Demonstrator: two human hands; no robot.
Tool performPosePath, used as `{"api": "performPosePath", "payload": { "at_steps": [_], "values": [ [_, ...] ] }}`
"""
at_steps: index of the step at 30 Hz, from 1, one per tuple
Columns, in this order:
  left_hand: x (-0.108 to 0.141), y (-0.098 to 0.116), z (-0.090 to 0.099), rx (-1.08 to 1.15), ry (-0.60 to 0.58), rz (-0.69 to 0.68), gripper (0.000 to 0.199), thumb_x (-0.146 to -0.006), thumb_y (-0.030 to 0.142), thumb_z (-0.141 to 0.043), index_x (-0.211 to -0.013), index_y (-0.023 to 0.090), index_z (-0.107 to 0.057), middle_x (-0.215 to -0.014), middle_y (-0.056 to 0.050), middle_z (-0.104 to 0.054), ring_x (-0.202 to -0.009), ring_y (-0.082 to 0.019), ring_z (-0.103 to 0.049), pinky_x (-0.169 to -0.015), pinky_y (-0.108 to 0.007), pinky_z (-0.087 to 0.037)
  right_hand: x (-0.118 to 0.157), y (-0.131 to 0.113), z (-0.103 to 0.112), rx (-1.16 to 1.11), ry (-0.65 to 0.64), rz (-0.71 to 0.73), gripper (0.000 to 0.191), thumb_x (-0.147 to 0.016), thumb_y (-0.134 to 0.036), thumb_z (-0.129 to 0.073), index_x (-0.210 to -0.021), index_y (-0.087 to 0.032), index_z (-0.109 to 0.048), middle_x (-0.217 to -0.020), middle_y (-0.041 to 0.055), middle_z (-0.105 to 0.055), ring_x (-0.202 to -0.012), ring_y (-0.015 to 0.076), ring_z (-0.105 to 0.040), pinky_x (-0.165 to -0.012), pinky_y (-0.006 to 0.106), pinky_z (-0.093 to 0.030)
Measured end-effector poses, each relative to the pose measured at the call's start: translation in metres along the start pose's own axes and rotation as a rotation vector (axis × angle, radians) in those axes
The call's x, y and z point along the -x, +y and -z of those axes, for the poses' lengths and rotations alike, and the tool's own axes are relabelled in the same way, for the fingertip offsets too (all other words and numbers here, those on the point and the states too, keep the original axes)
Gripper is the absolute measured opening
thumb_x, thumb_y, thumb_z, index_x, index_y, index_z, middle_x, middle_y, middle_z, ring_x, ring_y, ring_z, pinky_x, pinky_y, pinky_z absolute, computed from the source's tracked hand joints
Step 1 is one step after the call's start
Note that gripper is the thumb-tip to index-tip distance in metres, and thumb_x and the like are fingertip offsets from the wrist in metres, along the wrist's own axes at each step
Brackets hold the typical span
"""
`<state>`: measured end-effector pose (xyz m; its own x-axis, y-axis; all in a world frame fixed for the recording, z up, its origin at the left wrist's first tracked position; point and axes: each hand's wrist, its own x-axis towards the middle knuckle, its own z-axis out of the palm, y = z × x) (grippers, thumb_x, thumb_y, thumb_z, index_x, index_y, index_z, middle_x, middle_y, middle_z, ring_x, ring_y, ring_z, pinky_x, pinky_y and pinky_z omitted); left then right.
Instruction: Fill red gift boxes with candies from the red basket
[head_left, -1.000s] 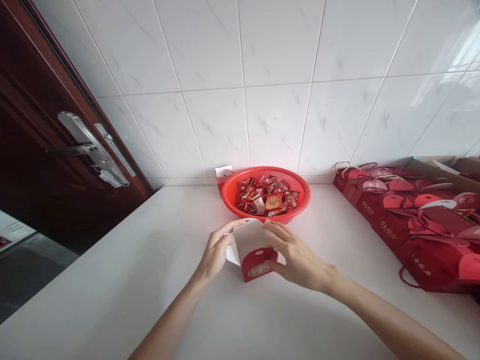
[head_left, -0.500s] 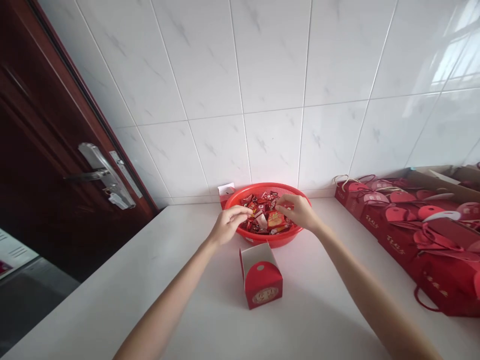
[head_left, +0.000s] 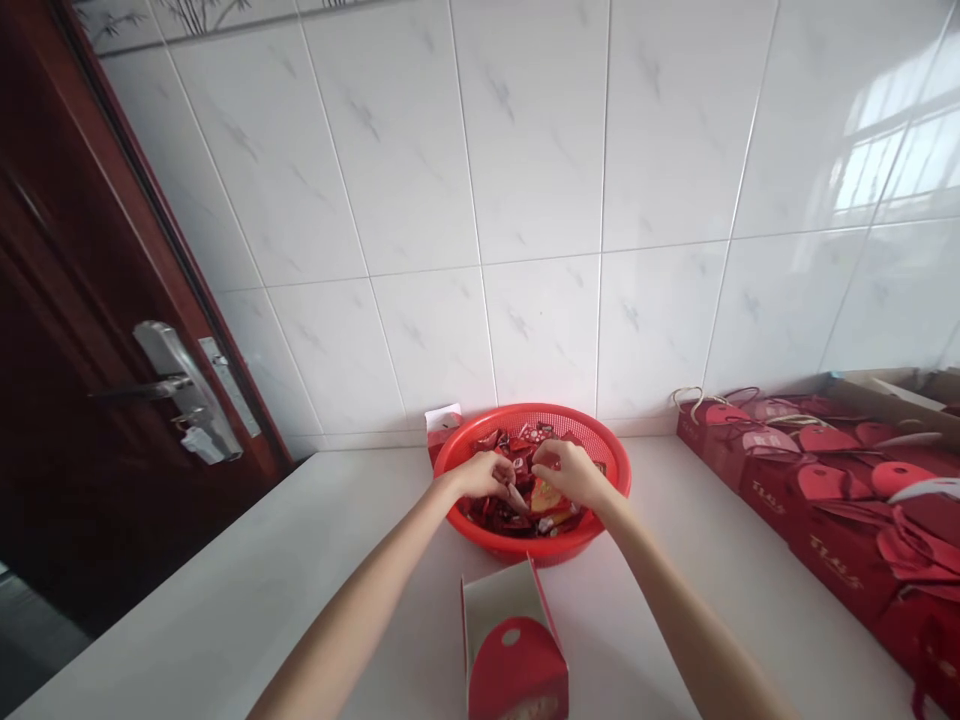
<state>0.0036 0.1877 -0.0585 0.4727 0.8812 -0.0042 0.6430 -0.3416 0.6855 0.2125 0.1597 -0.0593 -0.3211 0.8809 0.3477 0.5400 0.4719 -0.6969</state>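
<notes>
A round red plastic basket (head_left: 615, 450) stands near the wall, holding many wrapped red candies (head_left: 540, 435). Inside its left part, my left hand (head_left: 487, 476) has its fingers closed on a small pinkish wrapped piece (head_left: 517, 498). To the right, my right hand (head_left: 564, 470) reaches over the candies with thumb and fingers bent together; whatever lies between the fingertips is too small to make out. In front of the basket sits a red box (head_left: 517, 660), its top open and its pale inside showing, with a rounded flap at the near side.
Several red gift boxes with cord handles (head_left: 795, 520) fill the right side of the white table (head_left: 322, 580). Behind them is a cardboard carton (head_left: 862, 385). A small red and white box (head_left: 441, 425) stands behind the basket. A brown door (head_left: 97, 400) is at left.
The view has tilted up, so basket and box appear lower. My hands have gone deeper into the basket and closer together; the left fingers have closed on a piece.
</notes>
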Motion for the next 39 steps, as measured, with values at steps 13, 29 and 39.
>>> {"api": "performPosePath", "payload": {
  "at_steps": [13, 29, 39],
  "values": [
    [0.001, -0.001, 0.011, 0.139, 0.434, -0.261, 0.006, -0.071, 0.020, -0.059, -0.066, 0.020, -0.062, -0.097, -0.005, -0.073, -0.106, -0.023, -0.067, -0.095, -0.036, -0.052, -0.004, 0.013, -0.007, -0.110, 0.046, -0.080, 0.020, -0.091, -0.038, -0.058, -0.100, -0.020, -0.061, -0.095, 0.0077, -0.074, -0.090, 0.0234, -0.070, -0.079, 0.036, -0.053],
    [-0.005, -0.010, 0.000, -0.259, 0.133, -0.167, 0.056, -0.082, 0.014, -0.053, -0.137, 0.025, -0.060, -0.155, -0.007, -0.045, -0.141, -0.025, -0.045, -0.110, -0.036, -0.046, -0.002, 0.005, 0.000, -0.084, 0.075, -0.193, 0.021, -0.086, -0.024, -0.065, -0.106, -0.019, -0.062, -0.104, 0.0074, -0.072, -0.096, 0.0207, -0.067, -0.078, 0.030, -0.051],
    [-0.011, -0.014, 0.001, -0.402, -0.084, -0.092, 0.046, -0.086, 0.024, -0.058, -0.132, 0.021, -0.067, -0.140, -0.012, -0.062, -0.125, -0.032, -0.061, -0.105, -0.040, -0.048, -0.001, -0.001, 0.004, -0.024, 0.046, -0.172, 0.008, -0.084, -0.020, -0.067, -0.092, -0.020, -0.065, -0.096, 0.0027, -0.070, -0.089, 0.0181, -0.065, -0.076, 0.028, -0.048]
  ]
}}
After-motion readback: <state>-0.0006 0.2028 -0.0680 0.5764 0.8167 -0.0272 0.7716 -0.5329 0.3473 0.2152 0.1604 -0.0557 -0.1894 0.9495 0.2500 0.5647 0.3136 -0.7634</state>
